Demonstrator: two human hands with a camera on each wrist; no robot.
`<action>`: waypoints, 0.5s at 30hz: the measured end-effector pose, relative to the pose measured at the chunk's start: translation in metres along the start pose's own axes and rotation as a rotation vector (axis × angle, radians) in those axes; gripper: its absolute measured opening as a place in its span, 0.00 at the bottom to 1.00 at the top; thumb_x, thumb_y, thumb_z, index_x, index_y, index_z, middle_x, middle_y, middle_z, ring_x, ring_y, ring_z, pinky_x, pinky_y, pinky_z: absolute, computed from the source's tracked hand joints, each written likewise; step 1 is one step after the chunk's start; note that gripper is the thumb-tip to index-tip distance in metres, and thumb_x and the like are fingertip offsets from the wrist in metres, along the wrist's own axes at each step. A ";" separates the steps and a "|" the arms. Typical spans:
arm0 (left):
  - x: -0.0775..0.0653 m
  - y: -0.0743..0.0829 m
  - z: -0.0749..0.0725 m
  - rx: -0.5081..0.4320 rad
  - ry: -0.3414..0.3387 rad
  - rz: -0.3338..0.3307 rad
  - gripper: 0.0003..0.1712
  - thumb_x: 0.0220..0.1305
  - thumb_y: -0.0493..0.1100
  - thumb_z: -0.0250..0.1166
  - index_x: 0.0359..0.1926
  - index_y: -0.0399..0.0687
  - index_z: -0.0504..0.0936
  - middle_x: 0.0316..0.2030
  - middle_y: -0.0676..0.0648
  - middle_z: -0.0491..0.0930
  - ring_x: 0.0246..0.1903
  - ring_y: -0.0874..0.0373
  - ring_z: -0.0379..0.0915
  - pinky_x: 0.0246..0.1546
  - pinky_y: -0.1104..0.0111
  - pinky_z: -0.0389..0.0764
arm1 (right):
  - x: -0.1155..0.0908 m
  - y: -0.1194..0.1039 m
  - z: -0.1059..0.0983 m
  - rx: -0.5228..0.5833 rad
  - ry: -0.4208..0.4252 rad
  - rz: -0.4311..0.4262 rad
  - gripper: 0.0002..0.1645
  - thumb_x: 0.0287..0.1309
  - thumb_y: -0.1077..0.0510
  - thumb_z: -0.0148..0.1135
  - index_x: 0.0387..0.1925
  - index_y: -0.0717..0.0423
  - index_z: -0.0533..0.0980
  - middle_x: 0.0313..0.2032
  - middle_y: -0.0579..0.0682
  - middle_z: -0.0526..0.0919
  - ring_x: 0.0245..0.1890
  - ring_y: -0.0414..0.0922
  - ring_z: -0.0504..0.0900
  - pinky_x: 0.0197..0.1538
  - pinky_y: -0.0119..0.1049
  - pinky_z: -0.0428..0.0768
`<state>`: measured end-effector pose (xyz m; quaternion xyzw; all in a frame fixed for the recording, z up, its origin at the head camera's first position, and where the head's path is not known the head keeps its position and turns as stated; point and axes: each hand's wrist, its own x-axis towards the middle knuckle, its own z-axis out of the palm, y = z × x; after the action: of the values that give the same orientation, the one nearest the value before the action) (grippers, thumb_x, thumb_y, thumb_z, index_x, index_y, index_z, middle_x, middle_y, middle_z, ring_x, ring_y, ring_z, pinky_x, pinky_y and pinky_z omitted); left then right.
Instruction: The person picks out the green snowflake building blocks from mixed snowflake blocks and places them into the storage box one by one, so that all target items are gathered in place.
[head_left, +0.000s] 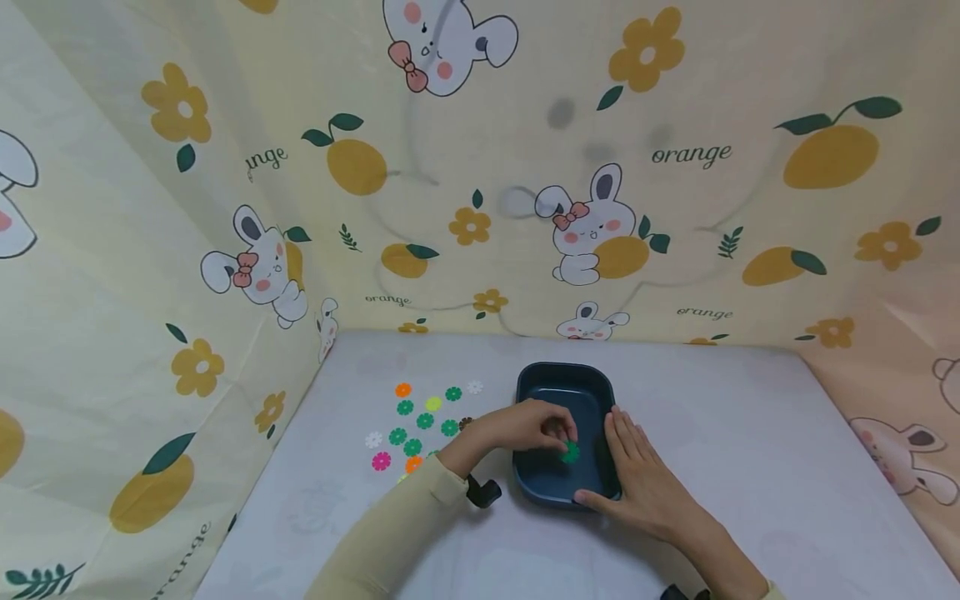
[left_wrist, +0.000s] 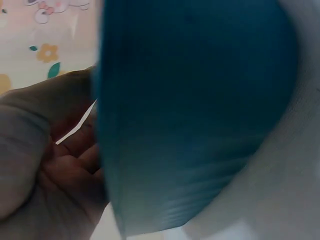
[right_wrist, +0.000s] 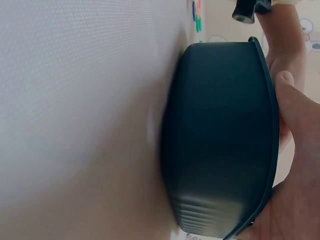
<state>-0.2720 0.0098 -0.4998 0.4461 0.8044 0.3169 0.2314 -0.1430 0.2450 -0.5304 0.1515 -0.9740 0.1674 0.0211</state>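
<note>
Over the inside of a dark blue rectangular tray [head_left: 537, 483], my left hand [head_left: 528, 423] is bent downward. It pinches a green flower-shaped disc [head_left: 570, 452] at its fingertips, low inside the tray. My right hand [head_left: 647, 483] lies against the tray's right side, fingers straight along the rim and thumb on the near edge. In the right wrist view the thumb [right_wrist: 287, 82] touches the rim. The tray's outer wall [left_wrist: 195, 110] fills much of the left wrist view and hides the left fingertips there.
Left of the tray, several flower-shaped discs in green, orange, white, yellow and a pink one [head_left: 381, 461] lie on the white table [head_left: 315, 517]. The left forearm crosses over some of them. A patterned curtain [head_left: 450, 150] rises behind the table and on both sides.
</note>
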 end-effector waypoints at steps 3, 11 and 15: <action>0.009 -0.002 0.003 0.010 -0.039 -0.009 0.08 0.74 0.39 0.71 0.50 0.50 0.85 0.41 0.59 0.86 0.39 0.72 0.79 0.44 0.78 0.80 | 0.000 0.000 0.000 -0.002 0.009 -0.006 0.77 0.57 0.18 0.65 0.82 0.71 0.51 0.84 0.67 0.47 0.84 0.64 0.47 0.80 0.65 0.55; 0.027 -0.006 0.013 0.047 -0.115 -0.022 0.07 0.73 0.39 0.72 0.49 0.49 0.87 0.41 0.53 0.87 0.37 0.71 0.80 0.43 0.79 0.80 | -0.001 -0.003 -0.002 0.017 -0.001 -0.005 0.76 0.58 0.20 0.66 0.83 0.70 0.50 0.84 0.66 0.46 0.85 0.64 0.46 0.81 0.63 0.53; 0.033 -0.006 0.017 0.068 -0.141 -0.029 0.07 0.73 0.39 0.72 0.49 0.49 0.87 0.40 0.54 0.87 0.37 0.71 0.80 0.42 0.79 0.79 | 0.000 -0.003 -0.002 0.023 -0.004 -0.005 0.76 0.58 0.19 0.65 0.83 0.70 0.49 0.84 0.66 0.45 0.85 0.64 0.45 0.82 0.62 0.52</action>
<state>-0.2808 0.0410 -0.5189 0.4632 0.8027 0.2537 0.2770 -0.1419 0.2433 -0.5275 0.1546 -0.9716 0.1784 0.0177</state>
